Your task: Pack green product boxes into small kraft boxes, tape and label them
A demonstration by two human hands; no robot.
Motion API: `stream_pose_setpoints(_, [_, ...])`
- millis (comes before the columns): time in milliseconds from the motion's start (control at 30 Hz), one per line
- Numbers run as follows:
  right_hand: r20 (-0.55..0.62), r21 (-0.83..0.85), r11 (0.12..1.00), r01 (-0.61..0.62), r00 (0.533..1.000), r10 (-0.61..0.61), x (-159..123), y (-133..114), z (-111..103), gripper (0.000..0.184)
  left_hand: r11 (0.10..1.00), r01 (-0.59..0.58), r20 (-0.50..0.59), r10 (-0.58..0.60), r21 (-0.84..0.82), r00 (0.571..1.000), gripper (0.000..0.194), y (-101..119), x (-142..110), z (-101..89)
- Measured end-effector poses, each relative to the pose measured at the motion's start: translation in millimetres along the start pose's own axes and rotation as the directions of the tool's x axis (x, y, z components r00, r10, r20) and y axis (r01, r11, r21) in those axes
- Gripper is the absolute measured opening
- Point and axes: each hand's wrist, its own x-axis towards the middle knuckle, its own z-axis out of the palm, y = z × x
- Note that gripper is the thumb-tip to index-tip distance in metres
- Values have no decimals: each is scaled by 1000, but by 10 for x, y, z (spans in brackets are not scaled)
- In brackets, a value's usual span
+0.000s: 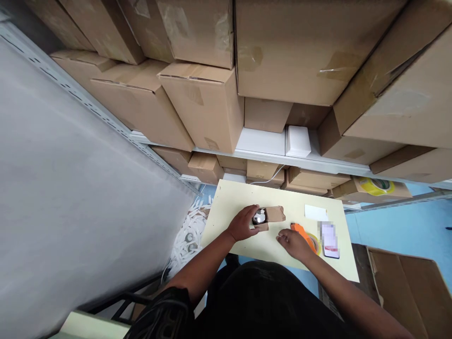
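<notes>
On the pale table, a small open cardboard box (274, 214) lies with its lid flap folded out to the right. Inside it sits a shiny, rounded silver object (259, 216) whose kind I cannot make out. My left hand (243, 224) grips the left side of the box, thumb near the front and fingers over the back edge. To the right of the box, my right hand (292, 242) is closed with curled fingers; whether anything is in them is hidden. Just beyond that hand lies an orange tape dispenser (300, 233) with a tape roll (315, 244).
A phone (330, 240) and a white card (315, 212) lie on the table's (226, 202) right side. Shelves of cardboard boxes (201, 103) rise behind it, with a yellow tape roll (376, 185) on one. Paper strips (183, 235) cover the floor at left; a large carton (409, 287) stands at right.
</notes>
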Motion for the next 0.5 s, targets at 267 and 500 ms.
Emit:
stream_pose_setpoints(267, [-105,155,982,104,991,-88,280,-306,322,25,994,-103,88,99,46,991,69,-19,-45,-88])
stream_pose_setpoints(500, [-444,262,950,169,895,-37,476,-312,316,19,998,37,-4,-37,42,999,42,46,-2,8])
